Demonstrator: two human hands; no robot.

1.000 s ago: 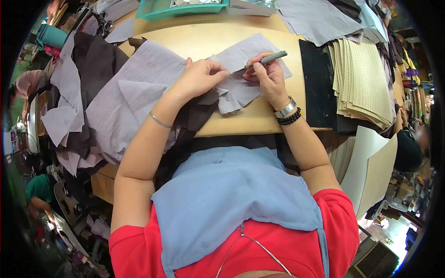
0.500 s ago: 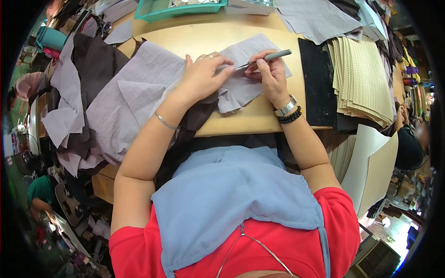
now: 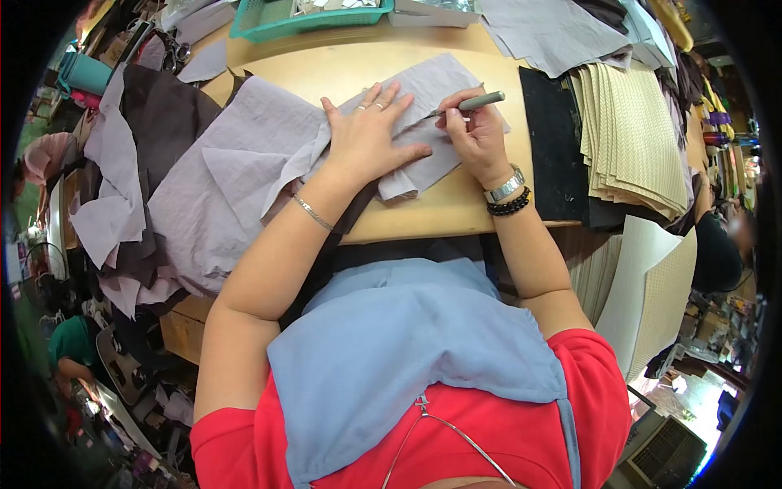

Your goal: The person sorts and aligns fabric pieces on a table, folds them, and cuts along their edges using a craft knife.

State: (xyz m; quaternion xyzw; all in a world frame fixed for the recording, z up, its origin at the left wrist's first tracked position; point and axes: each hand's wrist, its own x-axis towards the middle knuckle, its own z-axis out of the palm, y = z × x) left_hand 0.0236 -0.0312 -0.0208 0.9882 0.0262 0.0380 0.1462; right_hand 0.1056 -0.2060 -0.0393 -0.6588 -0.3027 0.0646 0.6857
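Observation:
My left hand [image 3: 364, 137] lies flat with its fingers spread on a light grey cloth piece [image 3: 440, 75], pressing it on the table. My right hand [image 3: 479, 138] is closed around a pen-like tool with a grey-green handle [image 3: 482, 100]. Its thin dark tip points left, at the cloth beside my left fingers; whether it touches the cloth I cannot tell. A larger creased grey cloth [image 3: 228, 175] spreads out to the left, partly under my left forearm. The near edge of the smaller piece is folded by my left thumb.
A green plastic basket [image 3: 314, 23] stands at the table's far edge. Stacked cream textured sheets [image 3: 631, 134] and a black sheet [image 3: 550, 147] lie right. Dark cloth [image 3: 171, 114] and scissors [image 3: 177, 54] are at left. Other people [image 3: 72, 346] sit nearby.
My left hand has turned and spread flat on the cloth, its thumb moving right and nearer to me. My right hand stays almost in place with the tool.

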